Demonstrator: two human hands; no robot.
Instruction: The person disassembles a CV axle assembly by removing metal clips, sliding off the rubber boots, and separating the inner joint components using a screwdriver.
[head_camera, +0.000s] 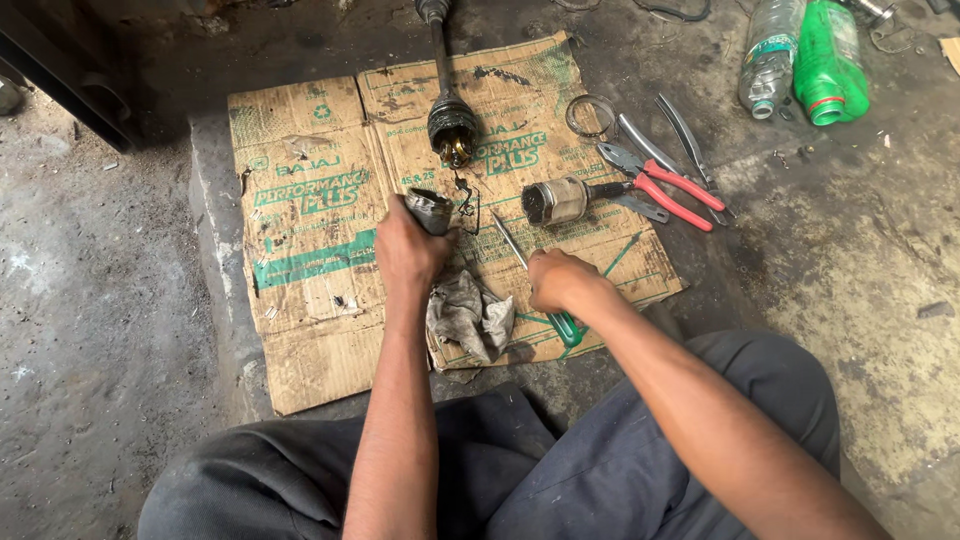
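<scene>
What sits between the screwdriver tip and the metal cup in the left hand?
Nothing visible. The right hand holds the green-handled screwdriver, its tip pointing toward the metal cup gripped by the left hand. Only bare cardboard and a bent wire clip lie near that gap.

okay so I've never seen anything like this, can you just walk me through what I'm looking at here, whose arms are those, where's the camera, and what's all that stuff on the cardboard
There is no machine here: the two bare arms belong to a person sitting on a concrete floor. The single picture comes from a camera worn on that person's head, looking down, so you see their own knees at the bottom.

A flattened cardboard sheet serves as the work surface. The left hand grips a small greasy metal cup-shaped part, with a dirty rag beside the wrist. The right hand holds a green-handled screwdriver, its blade pointing up toward that part.

Further back lie a drive shaft with a black joint, a second metal joint piece, red-handled pliers, a metal ring, and two plastic bottles, one clear and one green.
</scene>
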